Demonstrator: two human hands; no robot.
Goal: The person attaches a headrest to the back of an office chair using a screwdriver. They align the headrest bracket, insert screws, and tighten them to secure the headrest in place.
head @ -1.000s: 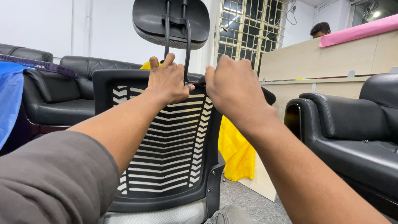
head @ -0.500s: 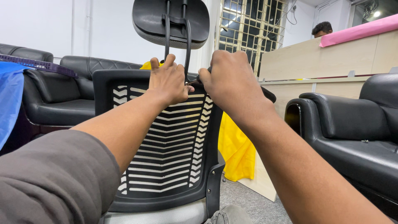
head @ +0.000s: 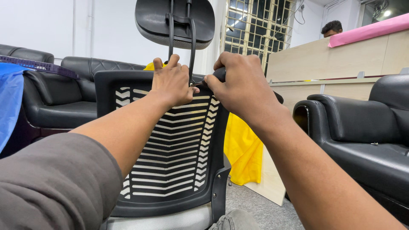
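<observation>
Left hand (head: 171,82) hasn't budged, fingers still curled over the top edge of the black chair backrest (head: 164,140), right at the headrest bracket (head: 181,38). Right hand (head: 240,87) has rolled a bit since a second ago (knuckles up now), fist wrapped around a black-handled screwdriver (head: 208,81), tip pointing at the bracket base. Black sofa (head: 366,127) on the right.

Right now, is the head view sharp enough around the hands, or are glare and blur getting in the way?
Head view: left hand, right hand and the chair back are sharp and evenly lit; the headrest carries a soft sheen; the barred window is bright, not blown out; the near sleeve is slightly soft.
</observation>
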